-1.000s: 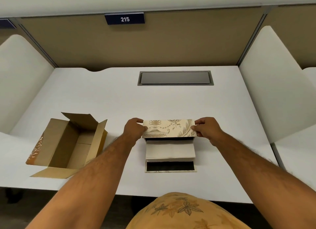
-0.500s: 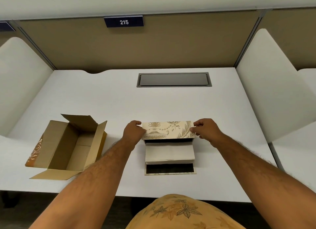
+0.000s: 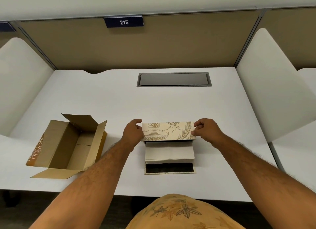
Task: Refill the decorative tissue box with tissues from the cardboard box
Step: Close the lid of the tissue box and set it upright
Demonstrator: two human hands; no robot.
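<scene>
The tissue box (image 3: pixel 168 131) sits at the near middle of the white tabletop (image 3: pixel 106 100), its patterned lid held up at both ends: the left hand (image 3: pixel 133 132) grips the left end and the right hand (image 3: pixel 207 132) pinches the right end. A white tissue stack (image 3: pixel 169 152) lies in the open box just nearer than the lid. The cardboard box (image 3: pixel 68 145) lies open, flaps spread, well apart on the left.

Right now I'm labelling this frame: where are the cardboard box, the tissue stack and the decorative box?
cardboard box (image 3: pixel 68 148): head view, inner floor.
tissue stack (image 3: pixel 169 152): head view, top sheet.
decorative box (image 3: pixel 168 131): head view, patterned panel.
</scene>
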